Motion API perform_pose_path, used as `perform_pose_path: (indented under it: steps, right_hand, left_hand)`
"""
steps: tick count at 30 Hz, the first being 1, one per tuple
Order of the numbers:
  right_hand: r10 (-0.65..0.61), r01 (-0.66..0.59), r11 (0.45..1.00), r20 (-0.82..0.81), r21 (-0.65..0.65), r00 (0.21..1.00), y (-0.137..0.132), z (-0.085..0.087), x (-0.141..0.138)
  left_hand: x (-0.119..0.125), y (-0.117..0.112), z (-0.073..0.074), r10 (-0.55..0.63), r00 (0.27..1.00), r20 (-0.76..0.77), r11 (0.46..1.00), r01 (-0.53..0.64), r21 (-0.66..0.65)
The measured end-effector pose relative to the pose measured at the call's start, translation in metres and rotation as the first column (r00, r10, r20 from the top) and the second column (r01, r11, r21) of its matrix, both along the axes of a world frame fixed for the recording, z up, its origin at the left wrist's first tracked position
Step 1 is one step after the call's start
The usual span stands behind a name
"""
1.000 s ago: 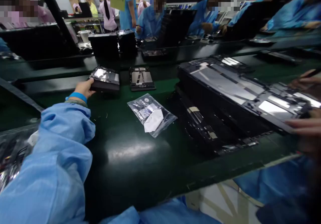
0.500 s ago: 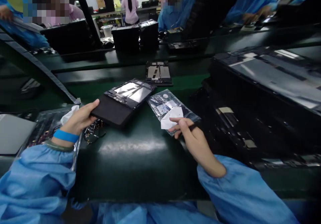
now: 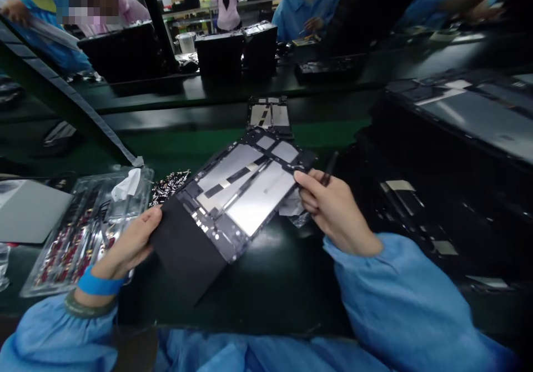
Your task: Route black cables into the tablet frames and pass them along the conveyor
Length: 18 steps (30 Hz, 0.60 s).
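Both my hands hold an opened tablet (image 3: 262,194), tilted, with silver battery panels and a circuit board showing. A plain black panel (image 3: 187,255) extends from its near left end. My left hand (image 3: 133,239), with a blue wristband, pinches that panel's left edge. The fingers of my right hand (image 3: 333,208) are closed on the tablet's right edge. A thin dark tool (image 3: 331,166), its kind unclear, also sticks up from this hand. Behind the tablet's right edge, a clear plastic bag (image 3: 297,216) with white paper is mostly covered. Another opened tablet (image 3: 270,114) lies farther back.
At left a clear plastic tray (image 3: 50,283) holds small parts and a crumpled white tissue (image 3: 126,185). A pile of small connectors (image 3: 170,186) lies beside it. A tall stack of tablets (image 3: 416,155) rises at right. Co-workers in blue sit across the bench.
The tablet has come nearer and turned its inner side up toward me. My right hand has left the white paper and bag and taken hold of the tablet's right edge.
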State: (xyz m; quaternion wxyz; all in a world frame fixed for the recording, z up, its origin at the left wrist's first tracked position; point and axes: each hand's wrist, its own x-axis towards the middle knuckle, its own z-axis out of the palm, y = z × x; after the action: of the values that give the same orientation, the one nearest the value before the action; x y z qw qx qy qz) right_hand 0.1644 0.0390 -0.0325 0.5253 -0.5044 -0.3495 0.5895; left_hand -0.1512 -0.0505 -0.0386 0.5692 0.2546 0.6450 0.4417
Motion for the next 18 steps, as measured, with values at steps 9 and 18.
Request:
perform_pose_path:
  steps: [9, 18]
  right_hand:
    - [0.078, -0.054, 0.971, 0.098, -0.231, 0.992, -0.085, -0.012, 0.032]
    - [0.218, -0.129, 0.929, 0.232, -0.346, 0.948, -0.128, -0.012, 0.053]
  left_hand:
    - [-0.001, -0.015, -0.017, -0.258, 0.965, 0.033, 0.964, 0.260, -0.058]
    - [0.007, -0.022, -0.015, -0.380, 0.921, -0.084, 0.925, 0.376, -0.062]
